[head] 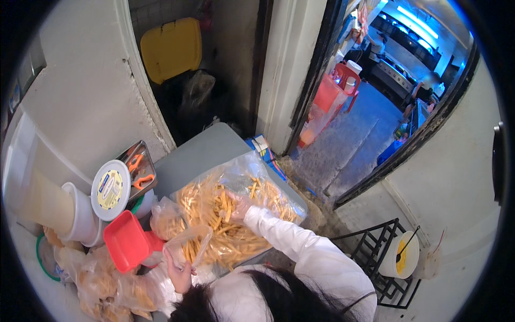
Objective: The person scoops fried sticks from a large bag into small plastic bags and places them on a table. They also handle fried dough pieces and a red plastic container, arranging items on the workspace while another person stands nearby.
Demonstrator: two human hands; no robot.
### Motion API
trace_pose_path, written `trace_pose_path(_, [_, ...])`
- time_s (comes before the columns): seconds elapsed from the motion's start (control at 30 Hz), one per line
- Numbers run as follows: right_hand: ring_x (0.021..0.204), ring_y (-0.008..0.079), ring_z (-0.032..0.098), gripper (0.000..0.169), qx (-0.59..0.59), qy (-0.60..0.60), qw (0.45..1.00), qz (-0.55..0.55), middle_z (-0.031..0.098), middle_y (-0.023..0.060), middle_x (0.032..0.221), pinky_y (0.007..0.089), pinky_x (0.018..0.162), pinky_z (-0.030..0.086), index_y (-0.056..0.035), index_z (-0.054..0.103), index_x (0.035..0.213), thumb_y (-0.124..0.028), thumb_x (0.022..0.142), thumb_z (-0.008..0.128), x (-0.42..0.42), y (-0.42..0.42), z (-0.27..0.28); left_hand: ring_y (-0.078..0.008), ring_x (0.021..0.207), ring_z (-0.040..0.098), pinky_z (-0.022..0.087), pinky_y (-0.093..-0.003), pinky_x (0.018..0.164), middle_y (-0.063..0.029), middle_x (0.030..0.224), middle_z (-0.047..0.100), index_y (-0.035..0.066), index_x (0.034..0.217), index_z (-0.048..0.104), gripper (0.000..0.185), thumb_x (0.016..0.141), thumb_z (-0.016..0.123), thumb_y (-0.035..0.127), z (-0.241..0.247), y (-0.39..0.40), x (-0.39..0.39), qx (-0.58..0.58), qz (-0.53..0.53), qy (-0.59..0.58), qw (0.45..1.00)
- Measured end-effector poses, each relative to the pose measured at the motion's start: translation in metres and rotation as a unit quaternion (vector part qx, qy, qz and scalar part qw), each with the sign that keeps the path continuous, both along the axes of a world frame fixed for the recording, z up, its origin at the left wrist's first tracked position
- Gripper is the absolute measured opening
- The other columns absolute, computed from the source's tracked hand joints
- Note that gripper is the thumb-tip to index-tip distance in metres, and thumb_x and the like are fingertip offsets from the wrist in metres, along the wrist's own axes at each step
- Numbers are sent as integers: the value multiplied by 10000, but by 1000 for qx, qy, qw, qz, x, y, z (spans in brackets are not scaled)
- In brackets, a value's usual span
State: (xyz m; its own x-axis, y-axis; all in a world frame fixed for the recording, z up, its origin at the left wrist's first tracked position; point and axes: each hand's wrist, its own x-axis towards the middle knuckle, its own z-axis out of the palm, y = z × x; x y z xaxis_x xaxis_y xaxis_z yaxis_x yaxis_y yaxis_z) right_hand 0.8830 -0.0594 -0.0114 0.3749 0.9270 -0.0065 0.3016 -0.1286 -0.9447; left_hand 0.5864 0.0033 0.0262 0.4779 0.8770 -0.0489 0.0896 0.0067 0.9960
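Observation:
My left hand (180, 275) holds the edge of a small clear plastic bag (203, 233), whose mouth stands open and which has some fries inside. Among the french fries (225, 233) in a large clear plastic bag (241, 167), my right hand (240, 206) grips several fries, its fingers partly hidden by them and by the plastic. The large bag lies spread open on a grey tabletop (217, 141). Left of it rests a filled, closed-up small bag of fries (167, 223).
A red plastic tray (126, 241), a white lidded tub (110, 190) and a metal tray (151, 161) with orange-handled scissors (143, 181) stand at left. Filled bags (100, 281) lie lower left. A black rack (366, 249) holds a white bucket (388, 263). People (426, 88) stand beyond the doorway.

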Motion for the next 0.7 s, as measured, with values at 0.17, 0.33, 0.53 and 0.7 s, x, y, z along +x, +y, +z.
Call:
trace_pose_path(0.17, [1013,169,516,514,88,193,972,-100,540,68,1105,287,874,422,-54,409,1210,-178,753,608,17,26,-37,-88,466,486,403,-207,385,-208,1313,289,50,1369,25,856,673,506,-81,23,2,-1,-60,-81,36,994])
trace_pose_path(0.33, [834,130,530,504,183,327,922,-98,557,71,960,273,704,455,-58,420,1166,-80,701,611,27,26,-4,-73,485,473,393,-198,385,-129,1425,69,92,1377,4,899,641,477,-116,51,9,7,-50,-86,-11,995])
trace_pose_path(0.53, [777,121,513,533,128,268,954,-27,526,40,866,276,708,406,-74,377,1180,-149,710,616,24,32,-17,-202,1147,288,369,-240,781,-139,1433,53,8,1360,10,884,638,513,-79,56,7,8,4,-119,9,993])
trace_pose_path(0.7, [723,119,504,535,104,233,967,-25,507,21,819,279,711,408,-67,380,1180,-165,716,627,21,33,-13,-229,1319,12,156,-290,1028,-171,1421,98,-29,1351,29,890,632,553,-28,47,4,9,97,-131,41,986])
